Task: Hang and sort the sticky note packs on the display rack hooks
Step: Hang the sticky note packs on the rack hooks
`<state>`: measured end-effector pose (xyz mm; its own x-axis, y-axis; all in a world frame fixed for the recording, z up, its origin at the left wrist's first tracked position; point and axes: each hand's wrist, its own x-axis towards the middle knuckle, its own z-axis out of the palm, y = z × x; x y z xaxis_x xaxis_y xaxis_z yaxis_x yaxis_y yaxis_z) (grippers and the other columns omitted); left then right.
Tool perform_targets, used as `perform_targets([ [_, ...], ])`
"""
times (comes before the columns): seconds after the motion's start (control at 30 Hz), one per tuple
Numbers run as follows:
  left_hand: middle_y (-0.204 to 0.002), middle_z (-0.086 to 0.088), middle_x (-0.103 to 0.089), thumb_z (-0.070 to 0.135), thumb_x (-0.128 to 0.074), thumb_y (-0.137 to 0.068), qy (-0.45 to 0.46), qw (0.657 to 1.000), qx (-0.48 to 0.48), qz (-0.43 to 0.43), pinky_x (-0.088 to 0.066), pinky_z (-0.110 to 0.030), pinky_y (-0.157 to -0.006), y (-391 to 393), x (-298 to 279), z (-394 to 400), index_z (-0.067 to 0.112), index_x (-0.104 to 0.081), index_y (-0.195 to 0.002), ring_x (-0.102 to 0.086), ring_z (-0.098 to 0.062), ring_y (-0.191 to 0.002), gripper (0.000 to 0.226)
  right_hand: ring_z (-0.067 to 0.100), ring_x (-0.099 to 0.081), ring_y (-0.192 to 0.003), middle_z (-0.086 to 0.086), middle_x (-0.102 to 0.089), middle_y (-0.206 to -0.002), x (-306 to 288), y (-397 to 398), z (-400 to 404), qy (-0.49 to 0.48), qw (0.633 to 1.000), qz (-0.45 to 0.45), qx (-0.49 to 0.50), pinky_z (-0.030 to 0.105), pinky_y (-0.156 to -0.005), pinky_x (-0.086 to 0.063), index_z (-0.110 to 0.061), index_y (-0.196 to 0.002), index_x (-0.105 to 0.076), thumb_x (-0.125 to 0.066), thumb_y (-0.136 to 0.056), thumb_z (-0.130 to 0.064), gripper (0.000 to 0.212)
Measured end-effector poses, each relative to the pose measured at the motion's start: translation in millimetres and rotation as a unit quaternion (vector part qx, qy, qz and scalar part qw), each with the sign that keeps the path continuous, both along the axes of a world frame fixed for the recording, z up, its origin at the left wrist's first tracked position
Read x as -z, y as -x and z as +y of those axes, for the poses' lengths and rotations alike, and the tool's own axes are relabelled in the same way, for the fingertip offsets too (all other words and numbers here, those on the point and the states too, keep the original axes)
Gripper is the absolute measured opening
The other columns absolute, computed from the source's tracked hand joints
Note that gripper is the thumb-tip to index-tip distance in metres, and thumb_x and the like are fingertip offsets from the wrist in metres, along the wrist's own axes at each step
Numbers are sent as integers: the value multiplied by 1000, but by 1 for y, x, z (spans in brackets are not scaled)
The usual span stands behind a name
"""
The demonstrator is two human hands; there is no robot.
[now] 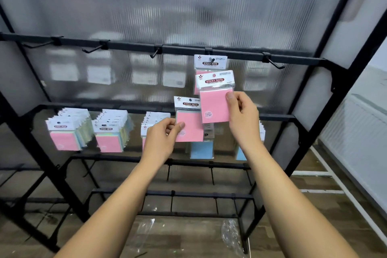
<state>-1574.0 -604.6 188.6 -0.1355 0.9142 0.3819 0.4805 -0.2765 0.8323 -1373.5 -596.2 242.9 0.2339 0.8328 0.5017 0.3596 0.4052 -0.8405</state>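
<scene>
My right hand (pixel 243 115) pinches a pink sticky note pack (pixel 213 98) by its right edge, held up just below the upper rail. Behind it another pink pack (pixel 210 62) hangs on an upper hook. My left hand (pixel 162 136) grips a second pink pack (pixel 188 121) at its lower left corner, lower and to the left. On the lower rail hang bunches of packs: one at the left (pixel 67 130), one beside it (pixel 112 130), and one (pixel 156 117) partly hidden by my left hand. Blue packs (pixel 201 150) hang behind the held ones.
The black upper rail (pixel 129 45) carries bare hooks to the left (pixel 154 53) and one to the right (pixel 275 64). A ribbed translucent panel backs the rack. Lower black bars (pixel 188 194) and clear plastic wrap (pixel 230 234) lie above the wooden floor.
</scene>
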Motion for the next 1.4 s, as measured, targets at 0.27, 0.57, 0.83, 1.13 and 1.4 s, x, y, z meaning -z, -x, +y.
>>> perform_targets([
  [0.27, -66, 6, -58, 33, -65, -94, -20, 999, 25, 14, -39, -13, -58, 17, -12, 19, 15, -64, -77, -50, -5, -64, 24, -1, -49, -66, -6, -61, -81, -24, 16, 27, -2, 999, -3, 38, 15, -56, -37, -10, -96, -62, -43, -105, -35, 33],
  [0.57, -69, 9, -61, 31, -65, -93, -9, 999, 43, -2, -40, -11, -59, 27, -8, 27, 19, -67, -82, -52, -1, -64, 16, 3, -50, -71, -7, -61, -84, -18, 20, 36, 17, 997, -4, 74, 12, -57, -37, -14, -98, -62, -43, -105, -36, 30],
  [0.83, -78, 4, -67, 33, -64, -93, -4, 999, 45, -6, -47, -18, -65, 30, -6, 29, 16, -71, -95, -61, -11, -77, 19, 10, -42, -65, -1, -52, -72, -20, 24, 56, 32, 996, -7, 86, 26, -58, -33, -4, -84, -55, -42, -105, -37, 41],
  [1.13, -76, -5, -66, 30, -65, -94, -4, 999, 42, -10, -45, -21, -65, 38, -4, 26, 9, -68, -86, -58, -13, -72, 23, 13, -45, -64, -3, -51, -69, -8, 29, 80, 100, 989, -26, 106, 30, -59, -35, -10, -78, -54, -43, -104, -44, 44],
  [1.4, -74, 7, -64, 32, -65, -93, -16, 997, 66, -21, -46, -17, -65, 36, -6, 25, 16, -69, -90, -55, -2, -70, 16, 12, -58, -63, 5, -70, -80, 35, 40, 36, 203, 978, 29, -51, 20, -57, -47, -7, -93, -69, -48, -103, -40, 40],
])
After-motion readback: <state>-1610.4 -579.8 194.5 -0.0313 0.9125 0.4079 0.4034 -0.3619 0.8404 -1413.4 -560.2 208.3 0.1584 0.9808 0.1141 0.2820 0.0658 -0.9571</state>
